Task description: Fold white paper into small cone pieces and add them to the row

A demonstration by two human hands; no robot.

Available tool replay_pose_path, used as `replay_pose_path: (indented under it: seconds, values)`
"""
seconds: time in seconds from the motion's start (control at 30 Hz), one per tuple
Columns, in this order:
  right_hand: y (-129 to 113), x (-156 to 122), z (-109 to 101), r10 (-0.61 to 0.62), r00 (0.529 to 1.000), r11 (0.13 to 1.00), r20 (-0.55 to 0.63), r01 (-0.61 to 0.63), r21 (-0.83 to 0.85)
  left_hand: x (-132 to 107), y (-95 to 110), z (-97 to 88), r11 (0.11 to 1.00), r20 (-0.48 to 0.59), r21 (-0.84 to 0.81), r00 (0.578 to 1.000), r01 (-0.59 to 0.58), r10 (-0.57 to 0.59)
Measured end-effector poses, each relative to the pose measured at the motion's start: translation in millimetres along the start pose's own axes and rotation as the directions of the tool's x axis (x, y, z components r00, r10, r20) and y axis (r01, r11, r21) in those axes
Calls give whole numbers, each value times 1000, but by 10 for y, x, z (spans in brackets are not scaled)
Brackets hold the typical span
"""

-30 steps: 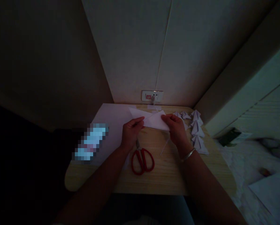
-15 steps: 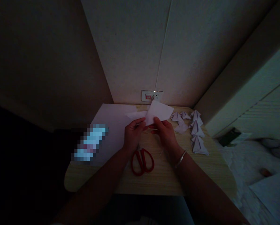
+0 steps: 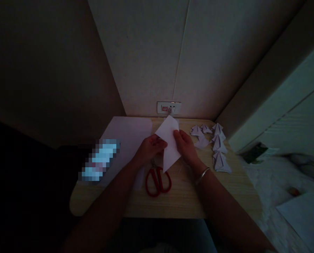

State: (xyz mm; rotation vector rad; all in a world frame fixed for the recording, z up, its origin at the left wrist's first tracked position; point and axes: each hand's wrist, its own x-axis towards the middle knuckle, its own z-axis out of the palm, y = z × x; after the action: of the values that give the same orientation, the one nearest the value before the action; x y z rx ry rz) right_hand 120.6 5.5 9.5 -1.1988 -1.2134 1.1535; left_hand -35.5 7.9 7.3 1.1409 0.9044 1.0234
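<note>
A folded piece of white paper is held up over the table between both hands, its long side slanting down toward me. My left hand pinches its left edge with thumb and fingers. On the right edge, my right hand grips the paper, thumb on the front face. Just below the paper lie red-handled scissors, their blades mostly hidden by my left hand and the paper. Several folded paper pieces stand on the table to the right of my right hand.
On the left, a phone with a blurred screen rests on large white sheets. The wooden table meets a wall with a socket. Beyond its right edge are a pale bedspread and another white sheet.
The paper has been turned from lying crosswise to upright, its lower tip now pointing down toward the scissors. My right hand has shifted its grip to the right edge.
</note>
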Motion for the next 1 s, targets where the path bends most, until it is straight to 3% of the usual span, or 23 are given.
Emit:
replay_pose_path:
  seconds: [0.13,0.23,0.33,0.53,0.67,1.0]
  values:
    - [-8,-60,100,-39,993,998,110,44,-37,-20,-139,121,993,-154,115,987,-35,52]
    - [-35,-75,118,-15,992,1000,129,16,-2,9,-167,74,979,-332,172,930,-105,158]
    - [-38,-68,117,27,984,995,177,-43,87,38,-134,0,964,-426,198,870,-176,246]
    - [2,-49,128,36,974,979,223,-79,188,57,-79,-10,962,-485,132,831,-240,274]
    - [8,-41,109,29,968,981,251,-76,179,75,-82,-15,934,-534,50,780,-355,325]
    - [65,-13,101,31,949,969,314,-105,223,121,-107,-23,913,-584,-65,757,-403,293]
